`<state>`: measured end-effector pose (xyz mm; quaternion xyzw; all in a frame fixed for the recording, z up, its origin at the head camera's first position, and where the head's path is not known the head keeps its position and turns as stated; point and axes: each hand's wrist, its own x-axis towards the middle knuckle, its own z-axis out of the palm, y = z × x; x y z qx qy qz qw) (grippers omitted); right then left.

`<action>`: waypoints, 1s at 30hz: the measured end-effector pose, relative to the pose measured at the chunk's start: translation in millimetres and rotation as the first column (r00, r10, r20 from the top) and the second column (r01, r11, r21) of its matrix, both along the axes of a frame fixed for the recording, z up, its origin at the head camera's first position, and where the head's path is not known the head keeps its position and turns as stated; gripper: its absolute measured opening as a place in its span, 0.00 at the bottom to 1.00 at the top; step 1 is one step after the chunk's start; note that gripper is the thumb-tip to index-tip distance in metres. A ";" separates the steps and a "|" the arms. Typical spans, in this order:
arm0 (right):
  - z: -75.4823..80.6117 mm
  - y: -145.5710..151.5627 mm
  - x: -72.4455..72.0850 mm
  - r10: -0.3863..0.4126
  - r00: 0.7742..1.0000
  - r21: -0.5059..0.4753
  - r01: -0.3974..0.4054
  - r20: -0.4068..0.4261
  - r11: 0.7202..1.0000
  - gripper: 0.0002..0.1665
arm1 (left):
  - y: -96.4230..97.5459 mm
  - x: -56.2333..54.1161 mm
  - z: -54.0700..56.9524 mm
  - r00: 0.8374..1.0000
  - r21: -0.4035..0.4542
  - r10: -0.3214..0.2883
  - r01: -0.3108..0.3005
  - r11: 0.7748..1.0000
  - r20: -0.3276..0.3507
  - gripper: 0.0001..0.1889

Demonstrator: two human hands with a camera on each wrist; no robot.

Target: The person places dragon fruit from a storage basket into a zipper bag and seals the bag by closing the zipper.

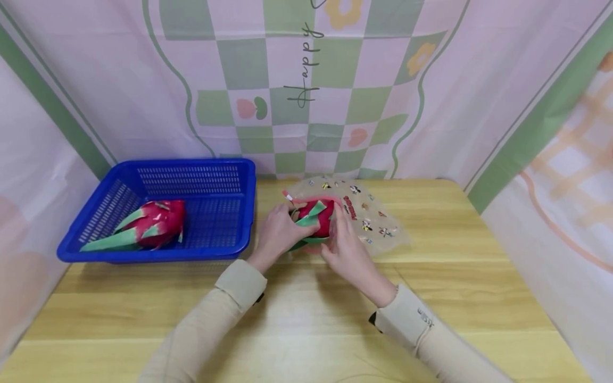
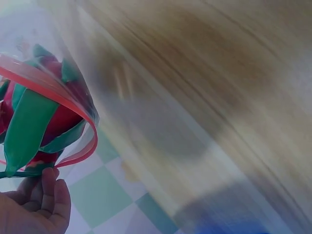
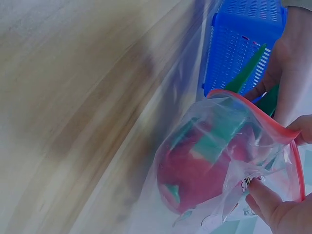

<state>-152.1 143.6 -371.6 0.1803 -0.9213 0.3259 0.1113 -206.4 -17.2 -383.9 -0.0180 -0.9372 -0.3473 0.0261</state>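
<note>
A red dragon fruit [image 1: 325, 219] with green leaf tips is partly inside a clear zip bag [image 1: 379, 219] with a red zip edge and small cartoon prints. My left hand [image 1: 279, 233] grips the fruit by its leafy end at the bag's mouth. In the left wrist view, the fingers of that hand [image 2: 43, 202] curl at the stem end below the red zip edge. On the other side, my right hand [image 1: 348, 254] holds the bag's opening. The right wrist view shows its thumb and a finger at the bag, and the fruit's round body [image 3: 195, 170] within the plastic.
To the left stands a blue perforated basket [image 1: 215, 255] with another dragon fruit [image 1: 160, 222] lying in it. Both are on a wooden table [image 1: 297, 324]. A patterned cloth [image 1: 287, 64] hangs along the back edge and sides.
</note>
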 end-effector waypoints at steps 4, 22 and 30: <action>-1.4 -0.1 -0.5 -0.009 1.000 0.000 0.009 0.030 1.000 0.58 | 1.3 0.0 -3.7 1.000 -0.023 -0.006 0.006 1.000 -0.006 0.40; -2.0 -1.9 -4.4 -0.035 0.997 0.022 0.033 0.076 0.999 0.55 | -13.3 -0.1 2.3 0.962 0.036 -0.196 0.192 0.981 0.189 0.39; -5.6 -2.8 -6.2 -0.028 0.995 0.016 0.026 0.098 1.000 0.57 | -31.7 8.1 3.2 0.903 0.064 -0.215 0.206 0.977 0.371 0.37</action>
